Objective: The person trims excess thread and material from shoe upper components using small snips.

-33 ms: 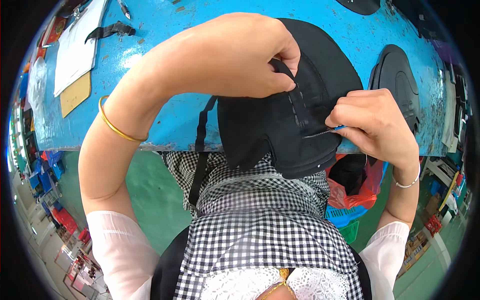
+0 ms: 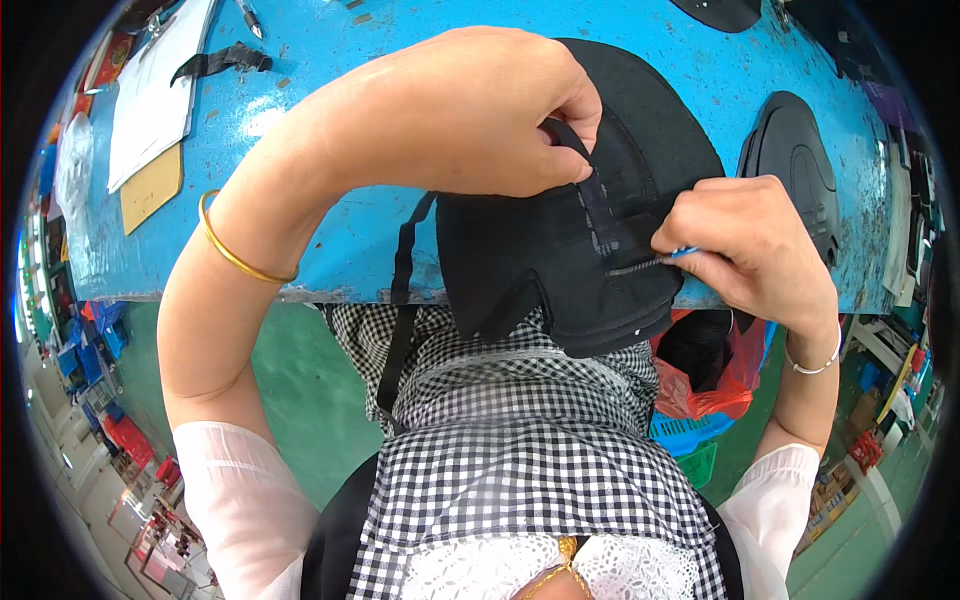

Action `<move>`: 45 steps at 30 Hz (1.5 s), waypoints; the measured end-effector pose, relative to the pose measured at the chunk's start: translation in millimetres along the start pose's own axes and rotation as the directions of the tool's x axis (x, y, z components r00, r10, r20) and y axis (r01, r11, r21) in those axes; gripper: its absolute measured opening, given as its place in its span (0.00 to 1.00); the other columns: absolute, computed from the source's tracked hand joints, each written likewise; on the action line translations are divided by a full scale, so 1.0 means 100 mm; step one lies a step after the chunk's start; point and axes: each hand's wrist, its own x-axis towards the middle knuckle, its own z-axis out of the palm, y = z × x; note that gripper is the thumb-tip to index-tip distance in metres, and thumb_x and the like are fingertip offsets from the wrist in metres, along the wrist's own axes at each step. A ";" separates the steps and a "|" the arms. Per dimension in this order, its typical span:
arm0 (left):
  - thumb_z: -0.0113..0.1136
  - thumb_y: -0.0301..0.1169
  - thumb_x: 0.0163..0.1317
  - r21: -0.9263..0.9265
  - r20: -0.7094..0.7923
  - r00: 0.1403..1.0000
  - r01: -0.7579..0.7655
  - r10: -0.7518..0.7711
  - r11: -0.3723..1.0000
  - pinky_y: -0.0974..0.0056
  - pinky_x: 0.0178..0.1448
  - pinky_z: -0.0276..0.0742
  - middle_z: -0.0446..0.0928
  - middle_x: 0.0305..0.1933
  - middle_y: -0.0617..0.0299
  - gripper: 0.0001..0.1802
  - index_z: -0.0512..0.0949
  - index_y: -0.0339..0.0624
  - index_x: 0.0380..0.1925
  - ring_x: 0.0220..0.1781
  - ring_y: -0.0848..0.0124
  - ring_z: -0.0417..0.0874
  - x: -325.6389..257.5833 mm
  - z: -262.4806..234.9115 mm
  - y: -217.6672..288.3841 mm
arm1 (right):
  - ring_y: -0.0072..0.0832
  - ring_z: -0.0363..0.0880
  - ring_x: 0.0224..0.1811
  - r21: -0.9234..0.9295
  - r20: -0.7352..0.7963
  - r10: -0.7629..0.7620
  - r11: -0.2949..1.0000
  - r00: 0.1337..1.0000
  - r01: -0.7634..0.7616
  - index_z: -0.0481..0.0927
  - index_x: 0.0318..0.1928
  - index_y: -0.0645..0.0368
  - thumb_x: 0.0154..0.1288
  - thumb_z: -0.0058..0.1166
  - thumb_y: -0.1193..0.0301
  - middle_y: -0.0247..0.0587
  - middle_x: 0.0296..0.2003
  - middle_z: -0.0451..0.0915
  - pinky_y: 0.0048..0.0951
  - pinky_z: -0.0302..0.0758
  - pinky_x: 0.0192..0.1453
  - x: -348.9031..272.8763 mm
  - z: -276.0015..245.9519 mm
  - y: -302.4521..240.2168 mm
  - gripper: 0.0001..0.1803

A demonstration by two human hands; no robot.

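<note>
A black padded fabric piece (image 2: 670, 130) with a rounded far end lies across the table's near edge and overhangs it. My left hand (image 2: 530, 120) reaches over it from the left, closed in a pinch on a folded black strip (image 2: 566, 136) that runs down the piece between pale dashed marks. Beside the strip's lower end, my right hand (image 2: 745, 240) is closed around a slim blue tool (image 2: 683, 252). A thin greyish line, perhaps the tool's tip, extends left from the fingers along the fabric; its exact kind I cannot make out.
The blue table (image 2: 340, 240) carries stacked black shaped pieces (image 2: 795, 150) at right. Papers (image 2: 155, 100), a pen (image 2: 249, 18) and a black scrap (image 2: 220, 62) lie at left. A black strap (image 2: 405, 250) hangs over the edge. Below right is a red plastic bag (image 2: 735, 385) in a blue basket (image 2: 690, 432).
The blue tool shows a little more between my right fingers, tilted slightly differently. Otherwise both hands and the fabric are almost in the same place.
</note>
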 end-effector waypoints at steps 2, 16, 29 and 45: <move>0.67 0.33 0.59 0.010 0.013 1.000 0.004 -0.004 1.000 0.63 0.31 0.71 0.77 0.23 0.55 0.10 0.82 0.37 0.34 0.24 0.64 0.75 0.01 -0.01 -0.01 | 0.38 0.79 0.28 -0.004 -0.087 0.000 1.000 0.996 -0.001 0.74 0.33 0.56 0.54 0.63 0.75 0.37 0.25 0.77 0.36 0.72 0.27 0.06 0.04 0.00 0.09; 0.60 0.27 0.64 -0.027 0.064 0.996 -0.062 0.064 0.998 0.63 0.30 0.69 0.73 0.24 0.55 0.05 0.78 0.38 0.36 0.24 0.64 0.71 -0.04 -0.04 -0.05 | 0.41 0.82 0.32 -0.136 -0.160 0.232 0.958 0.960 -0.254 0.77 0.42 0.61 0.64 0.63 0.67 0.44 0.29 0.80 0.32 0.75 0.37 0.25 0.01 -0.01 0.13; 0.64 0.25 0.66 -0.781 -0.158 0.978 -0.041 -0.135 0.623 0.79 0.35 0.68 0.80 0.29 0.70 0.05 0.81 0.35 0.39 0.30 0.87 0.74 -0.19 -0.14 -0.27 | 0.36 0.82 0.28 -0.338 -0.221 0.064 0.931 0.973 -0.138 0.78 0.45 0.65 0.53 0.62 0.80 0.52 0.50 0.82 0.27 0.79 0.30 0.22 0.40 -0.52 0.16; 0.69 0.25 0.60 -0.455 -0.034 0.991 -0.133 0.133 0.880 0.75 0.35 0.74 0.79 0.28 0.68 0.05 0.81 0.37 0.31 0.30 0.82 0.78 -0.13 -0.13 0.13 | 0.33 0.75 0.64 0.724 -0.659 0.686 0.690 0.307 0.011 0.69 0.67 0.70 0.72 0.54 0.70 0.45 0.63 0.75 0.34 0.73 0.67 -1.79 -0.02 0.28 0.27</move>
